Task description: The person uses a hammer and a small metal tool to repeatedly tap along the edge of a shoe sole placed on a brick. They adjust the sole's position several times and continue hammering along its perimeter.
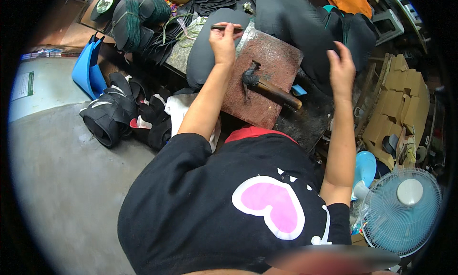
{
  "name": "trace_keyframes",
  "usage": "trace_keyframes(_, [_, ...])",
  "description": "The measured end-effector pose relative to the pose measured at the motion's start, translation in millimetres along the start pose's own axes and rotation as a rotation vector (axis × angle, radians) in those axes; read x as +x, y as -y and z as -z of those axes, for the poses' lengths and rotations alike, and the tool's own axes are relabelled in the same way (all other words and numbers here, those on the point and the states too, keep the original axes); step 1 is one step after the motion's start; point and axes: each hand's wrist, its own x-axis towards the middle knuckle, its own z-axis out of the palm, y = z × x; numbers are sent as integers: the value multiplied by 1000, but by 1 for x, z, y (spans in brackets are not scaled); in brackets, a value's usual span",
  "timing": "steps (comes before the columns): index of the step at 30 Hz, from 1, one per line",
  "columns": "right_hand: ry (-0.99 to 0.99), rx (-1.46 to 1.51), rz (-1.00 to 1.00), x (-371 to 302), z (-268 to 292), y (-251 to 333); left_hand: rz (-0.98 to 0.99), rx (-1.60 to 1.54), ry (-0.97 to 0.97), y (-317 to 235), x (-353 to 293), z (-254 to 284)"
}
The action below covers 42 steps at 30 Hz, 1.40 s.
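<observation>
My left hand (223, 45) is closed on a thin dark stick (235, 30), pinched level between thumb and fingers. It is over a long dark grey sole (200, 60) at the left edge of a reddish-brown slab (248, 96). On the slab lies a hammer (274, 91) with a worn wooden handle and a dark head. My right hand (341, 72) is raised right of the slab, fingers apart, with nothing seen in it. Beside it are large dark grey sole-shaped pieces (305, 36), somewhat blurred. Whether the right fingers touch them I cannot tell.
Bundles of soles tied with green cord (126, 25) stand at the back left. Dark scraps (112, 110) and a blue folded holder (89, 67) are on the left. Cardboard boxes (396, 98) and a light-blue fan (400, 210) line the right.
</observation>
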Motion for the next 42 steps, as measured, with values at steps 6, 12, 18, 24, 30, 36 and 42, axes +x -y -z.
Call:
trace_keyframes(6, [-84,-672,-114,3,34,-14,-135,795,-86,-16,37,60])
trace_keyframes(12, [212,-637,253,-16,-3,0,65,1114,41,-17,38,73])
trace_keyframes(18, [293,-936,328,-16,-28,-18,-31,1391,146,-36,23,48])
trace_keyframes(24, [328,-969,-14,-4,-31,-12,2,1273,198,-37,30,50])
trace_keyframes(30, [719,-584,24,-18,-29,52,240,631,485,-45,42,50])
trace_keyframes(36, [968,-460,159,-60,-47,77,-125,735,378,-64,37,19])
trace_keyframes(42, [735,-254,103,-50,-15,39,-90,154,74,-72,31,15])
